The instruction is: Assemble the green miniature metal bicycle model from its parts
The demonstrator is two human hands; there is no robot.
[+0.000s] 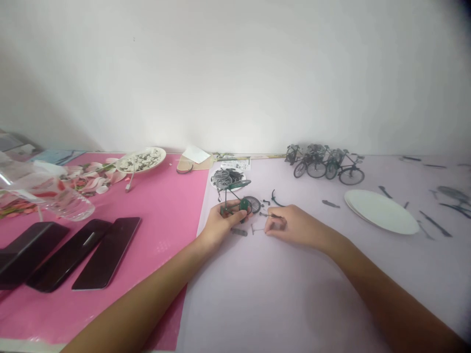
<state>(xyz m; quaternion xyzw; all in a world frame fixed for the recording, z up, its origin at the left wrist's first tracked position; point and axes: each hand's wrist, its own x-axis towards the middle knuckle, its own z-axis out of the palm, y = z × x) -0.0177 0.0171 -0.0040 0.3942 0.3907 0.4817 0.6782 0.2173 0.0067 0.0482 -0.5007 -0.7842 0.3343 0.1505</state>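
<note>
My left hand point(222, 221) is closed around a small green model bicycle point(243, 205), with the thumb on its green disc-shaped part beside the spoked wheel point(253, 204). To the right, my right hand point(290, 223) is pinched close to the tabletop. A thin dark piece point(270, 214) sticks out leftward at its fingers, too small to name. At the fingertips lies a grey T-shaped part point(257, 229); whether they grip it I cannot tell. Around the hands lie a curved dark mudguard-like part point(275, 198), tiny dark bits point(265, 202) and a dark flat piece point(239, 232).
Behind stand several model bicycles point(326, 164) and a plate of dark parts point(228, 177). White oval plates point(380, 212) and loose parts point(436, 223) lie right. Leftward on pink covering are phones point(107, 254), a plastic bottle point(73, 198), petals point(97, 176) and a filled dish point(142, 160).
</note>
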